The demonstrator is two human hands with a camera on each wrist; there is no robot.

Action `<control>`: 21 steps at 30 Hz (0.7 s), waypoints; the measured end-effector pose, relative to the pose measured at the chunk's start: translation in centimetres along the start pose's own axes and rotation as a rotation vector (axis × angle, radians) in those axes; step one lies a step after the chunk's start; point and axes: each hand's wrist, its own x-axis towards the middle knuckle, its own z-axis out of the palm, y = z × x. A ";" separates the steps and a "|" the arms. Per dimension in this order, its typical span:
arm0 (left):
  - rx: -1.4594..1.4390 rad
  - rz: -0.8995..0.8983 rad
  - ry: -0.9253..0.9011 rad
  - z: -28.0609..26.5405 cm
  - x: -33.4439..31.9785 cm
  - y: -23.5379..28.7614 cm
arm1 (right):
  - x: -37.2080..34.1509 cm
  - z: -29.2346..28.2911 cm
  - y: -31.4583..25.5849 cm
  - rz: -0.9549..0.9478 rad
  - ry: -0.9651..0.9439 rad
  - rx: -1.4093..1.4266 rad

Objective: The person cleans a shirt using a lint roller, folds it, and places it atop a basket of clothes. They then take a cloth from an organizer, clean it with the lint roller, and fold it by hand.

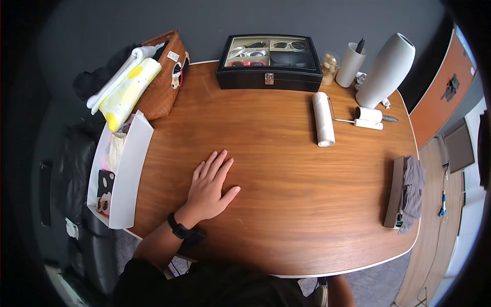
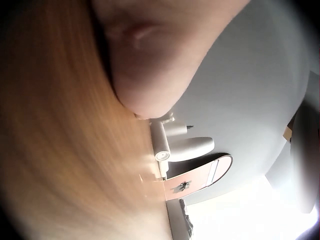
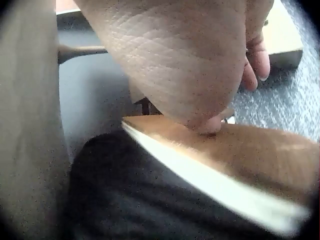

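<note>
My left hand [image 1: 208,190] rests palm down on the wooden table [image 1: 255,204], its fingers straight and slightly spread. It holds nothing, and a black band sits on that wrist. In the left wrist view the base of the hand [image 2: 155,55] fills the top, close over the wood. The right hand is outside the head view, where only part of the forearm shows below the table's front edge. In the right wrist view the right hand [image 3: 175,65] hangs beside the table edge [image 3: 200,172] with fingers loosely bent and nothing visible in them.
A black glasses box [image 1: 269,79] stands at the back. To its right are a lint roller [image 1: 323,120], a smaller roller [image 1: 368,113] and a white vase [image 1: 386,71]. A woven basket [image 1: 161,94] and white bin [image 1: 130,179] line the left; a box with grey cloth [image 1: 411,187] stands right.
</note>
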 end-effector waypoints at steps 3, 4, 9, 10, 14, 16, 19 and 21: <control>-0.023 -0.008 0.019 -0.2 0.0 -0.1 | -0.6 0.2 -1.0 0.000 -0.003 -0.084; -0.031 0.001 0.019 -0.4 0.0 -0.1 | -0.8 0.1 -1.4 0.001 -0.006 -0.119; -0.047 -0.007 0.057 -0.5 -0.4 -0.6 | -1.2 -0.8 -4.5 -0.008 -0.036 -0.310; -0.057 0.008 0.041 -0.5 -0.5 -0.7 | -1.0 -1.1 -5.5 -0.016 -0.042 -0.351; -0.070 0.018 0.040 -0.2 -0.8 -1.1 | -0.4 -1.2 -8.2 -0.039 -0.084 -0.492; -0.080 0.035 0.061 -0.3 -0.9 -1.2 | 0.1 -0.8 -9.3 -0.053 -0.108 -0.554; -0.086 0.035 0.085 0.0 -1.0 -1.3 | 0.7 -0.8 -10.9 -0.068 -0.143 -0.652; -0.081 0.026 0.093 0.1 -1.1 -1.5 | 0.9 -0.4 -11.3 -0.077 -0.165 -0.701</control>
